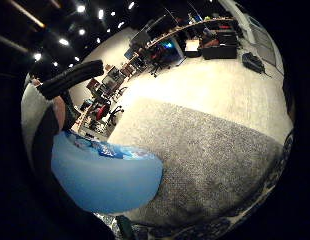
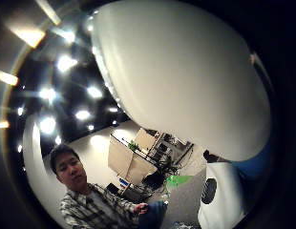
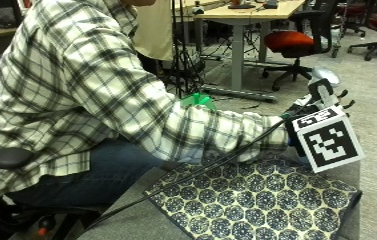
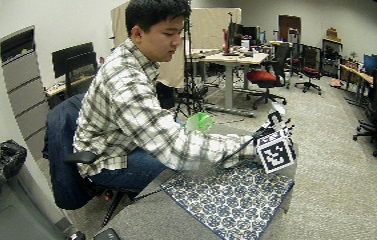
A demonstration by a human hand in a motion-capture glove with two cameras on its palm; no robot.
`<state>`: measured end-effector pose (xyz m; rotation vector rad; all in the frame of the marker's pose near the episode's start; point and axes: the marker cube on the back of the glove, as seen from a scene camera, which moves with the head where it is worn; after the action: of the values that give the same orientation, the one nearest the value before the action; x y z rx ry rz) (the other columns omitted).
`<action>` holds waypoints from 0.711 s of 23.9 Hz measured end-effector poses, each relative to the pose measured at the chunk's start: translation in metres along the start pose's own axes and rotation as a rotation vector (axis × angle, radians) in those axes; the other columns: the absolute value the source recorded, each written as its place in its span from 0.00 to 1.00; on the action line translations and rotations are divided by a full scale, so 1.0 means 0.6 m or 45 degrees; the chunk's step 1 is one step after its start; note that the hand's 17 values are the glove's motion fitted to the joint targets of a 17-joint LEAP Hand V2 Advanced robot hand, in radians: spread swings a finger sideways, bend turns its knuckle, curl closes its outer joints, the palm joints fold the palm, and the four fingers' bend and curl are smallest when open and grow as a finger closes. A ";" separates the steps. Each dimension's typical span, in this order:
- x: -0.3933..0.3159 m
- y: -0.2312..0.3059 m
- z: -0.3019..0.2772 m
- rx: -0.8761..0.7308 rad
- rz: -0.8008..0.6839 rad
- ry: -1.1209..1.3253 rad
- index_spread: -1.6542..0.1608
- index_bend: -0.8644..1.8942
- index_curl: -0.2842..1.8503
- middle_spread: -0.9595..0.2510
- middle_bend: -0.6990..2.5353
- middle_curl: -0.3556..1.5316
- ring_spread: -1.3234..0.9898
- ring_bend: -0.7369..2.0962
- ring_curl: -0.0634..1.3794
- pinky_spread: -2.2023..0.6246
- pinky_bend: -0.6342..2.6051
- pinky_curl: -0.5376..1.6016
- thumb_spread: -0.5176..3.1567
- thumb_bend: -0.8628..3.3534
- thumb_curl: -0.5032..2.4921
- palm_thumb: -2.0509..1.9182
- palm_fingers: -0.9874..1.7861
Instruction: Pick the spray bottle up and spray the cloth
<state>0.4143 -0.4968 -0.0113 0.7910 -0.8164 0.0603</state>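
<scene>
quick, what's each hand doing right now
Right hand: raised above the patterned cloth, gripping the spray bottle.
Bare hand: cannot be told; it does not show clearly.

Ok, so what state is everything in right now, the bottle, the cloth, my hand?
spray bottle: upright, gripped by the hand, over the far end of the cloth.
hand: gloved, fingers curled round the bottle's neck.
cloth: spread flat on the table, one corner hanging over the edge.
</scene>
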 end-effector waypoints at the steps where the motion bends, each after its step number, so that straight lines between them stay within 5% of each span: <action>1: 0.000 0.003 -0.001 -0.029 0.013 0.000 0.75 0.38 0.43 0.68 0.39 0.48 0.47 0.45 0.37 0.72 0.33 0.43 0.20 0.20 0.44 0.79 0.81; 6: 0.000 0.022 -0.011 -0.124 0.096 0.010 0.75 0.34 0.40 0.70 0.35 0.46 0.49 0.44 0.37 0.75 0.35 0.44 0.24 0.19 0.43 0.78 0.68; 10: -0.018 0.032 -0.036 -0.169 0.148 0.162 0.73 0.36 0.40 0.70 0.30 0.44 0.53 0.39 0.38 0.79 0.32 0.46 0.29 0.18 0.41 0.73 0.39; 17: -0.102 0.109 -0.112 -0.360 0.227 0.771 0.70 0.36 0.34 0.70 0.27 0.40 0.56 0.35 0.29 0.82 0.32 0.41 0.35 0.18 0.38 0.67 0.35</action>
<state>0.3915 -0.3909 -0.0410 0.3924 -0.3055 0.3208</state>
